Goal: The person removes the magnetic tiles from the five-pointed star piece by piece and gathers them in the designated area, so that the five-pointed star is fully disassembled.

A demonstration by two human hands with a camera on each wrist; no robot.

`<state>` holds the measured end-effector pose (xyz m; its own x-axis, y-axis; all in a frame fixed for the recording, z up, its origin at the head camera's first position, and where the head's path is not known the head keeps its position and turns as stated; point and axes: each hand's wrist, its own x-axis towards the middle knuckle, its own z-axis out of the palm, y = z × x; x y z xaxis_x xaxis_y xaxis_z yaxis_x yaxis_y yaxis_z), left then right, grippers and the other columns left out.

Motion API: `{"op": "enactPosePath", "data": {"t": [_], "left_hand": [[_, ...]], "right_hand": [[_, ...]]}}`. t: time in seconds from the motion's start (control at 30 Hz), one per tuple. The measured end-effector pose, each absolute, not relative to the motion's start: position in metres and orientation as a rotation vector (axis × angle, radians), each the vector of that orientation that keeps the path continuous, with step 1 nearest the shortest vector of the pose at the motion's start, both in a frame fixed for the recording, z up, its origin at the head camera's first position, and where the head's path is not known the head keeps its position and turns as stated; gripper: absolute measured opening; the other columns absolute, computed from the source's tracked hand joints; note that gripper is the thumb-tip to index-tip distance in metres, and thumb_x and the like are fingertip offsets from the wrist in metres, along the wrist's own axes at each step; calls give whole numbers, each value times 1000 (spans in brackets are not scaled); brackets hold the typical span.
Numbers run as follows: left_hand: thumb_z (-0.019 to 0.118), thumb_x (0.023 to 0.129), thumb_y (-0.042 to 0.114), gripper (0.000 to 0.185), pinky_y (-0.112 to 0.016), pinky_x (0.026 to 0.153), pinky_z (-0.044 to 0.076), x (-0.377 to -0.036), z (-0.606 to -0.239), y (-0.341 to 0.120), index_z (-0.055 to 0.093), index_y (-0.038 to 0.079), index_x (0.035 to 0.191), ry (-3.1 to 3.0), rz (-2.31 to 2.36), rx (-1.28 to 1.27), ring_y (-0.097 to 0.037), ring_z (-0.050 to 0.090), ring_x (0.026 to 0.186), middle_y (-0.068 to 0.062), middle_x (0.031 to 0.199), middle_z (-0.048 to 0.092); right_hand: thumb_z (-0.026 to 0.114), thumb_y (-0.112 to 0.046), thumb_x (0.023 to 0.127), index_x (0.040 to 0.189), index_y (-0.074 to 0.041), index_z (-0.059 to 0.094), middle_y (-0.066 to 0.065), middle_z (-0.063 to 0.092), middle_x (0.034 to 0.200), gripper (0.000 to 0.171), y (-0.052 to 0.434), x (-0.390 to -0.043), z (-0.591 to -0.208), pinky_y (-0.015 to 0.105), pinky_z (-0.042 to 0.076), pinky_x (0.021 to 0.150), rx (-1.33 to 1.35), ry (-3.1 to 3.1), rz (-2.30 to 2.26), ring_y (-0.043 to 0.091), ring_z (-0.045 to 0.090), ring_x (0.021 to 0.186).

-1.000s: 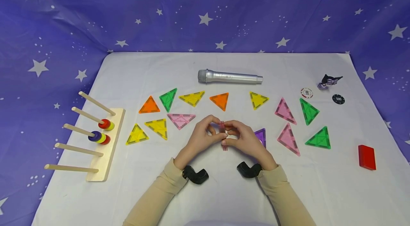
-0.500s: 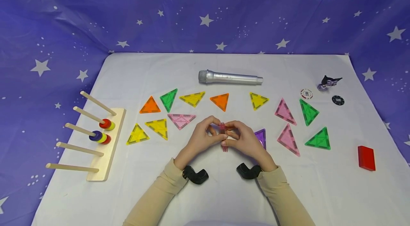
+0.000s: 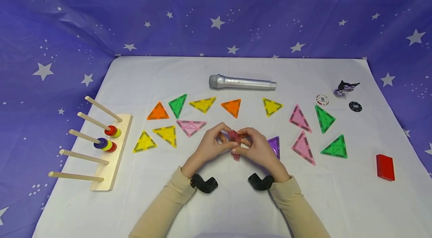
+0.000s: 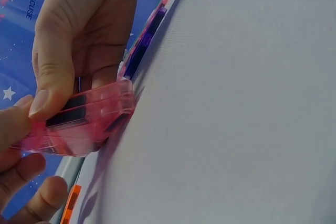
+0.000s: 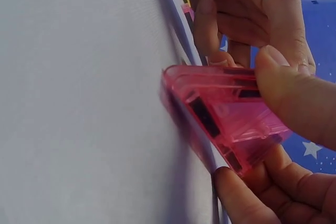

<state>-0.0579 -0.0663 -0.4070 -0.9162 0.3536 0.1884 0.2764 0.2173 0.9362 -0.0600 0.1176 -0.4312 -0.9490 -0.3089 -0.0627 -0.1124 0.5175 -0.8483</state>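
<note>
Both hands held a pink triangle tile on edge at the middle of the worktop.

The left hand (image 3: 212, 144) and right hand (image 3: 254, 147) each had a closed grip on the pink tile (image 3: 235, 141), thumbs and fingertips pinching its faces from either side, its lower corner at the white worktop (image 3: 236, 200). A purple tile (image 3: 274, 145) lay just beside the right hand; a microphone (image 3: 242, 82) lay farther back.

The left hand (image 3: 210, 146) and right hand (image 3: 257, 147) meet above the table, fingers curled and pinching, both forearms angled inward
</note>
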Motion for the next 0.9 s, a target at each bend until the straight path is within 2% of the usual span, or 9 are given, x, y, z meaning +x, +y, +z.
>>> {"op": "enactPosePath", "data": {"t": [0.1,0.2,0.3,0.43,0.57,0.7,0.9], "left_hand": [[73,73,1,24,-33,56,42,-59,-409,-67,55,-2,88,2384,1836,630,-26,52,58,-16,70,56],[72,74,-1,22,-33,56,44,-60,-411,-67,55,-3,89,2364,1870,658,-27,54,59,-16,75,58],[70,75,-3,21,-33,53,43,-63,-414,-69,56,-5,90,2350,1912,685,-27,54,59,-16,78,59],[71,73,-5,23,-30,51,41,-65,-419,-77,55,-5,90,2347,1952,670,-21,53,57,-16,73,60],[70,74,-4,25,-28,54,41,-66,-421,-81,53,-5,92,2354,1925,624,-16,49,56,-15,67,59],[68,77,-3,23,-26,53,38,-65,-419,-82,54,-4,95,2385,1862,606,-17,48,56,-14,68,59],[67,78,-2,19,-26,53,37,-63,-415,-85,57,-2,95,2380,1799,613,-20,49,58,-12,75,60]], "right_hand": [[82,-32,65,106,-8,58,3,58,104,54,117,-60,-431,40,41,85,-347,2557,-1408,19,53,95],[83,-33,63,102,-9,58,1,59,100,52,116,-61,-433,34,44,80,-324,2543,-1447,16,54,91],[82,-32,63,97,-9,55,2,57,87,49,117,-62,-435,25,44,64,-303,2569,-1476,14,51,76],[81,-25,67,96,-8,52,3,48,71,44,122,-64,-436,23,33,47,-281,2628,-1493,14,42,57],[78,-21,71,104,-9,48,3,47,68,46,127,-65,-436,22,35,45,-319,2567,-1529,12,41,52],[73,-12,77,111,-10,43,6,51,68,46,128,-66,-431,20,36,46,-363,2425,-1632,13,42,53],[60,5,83,104,1,46,16,53,73,25,127,-62,-407,20,37,45,-387,2304,-1733,12,43,53]]}}
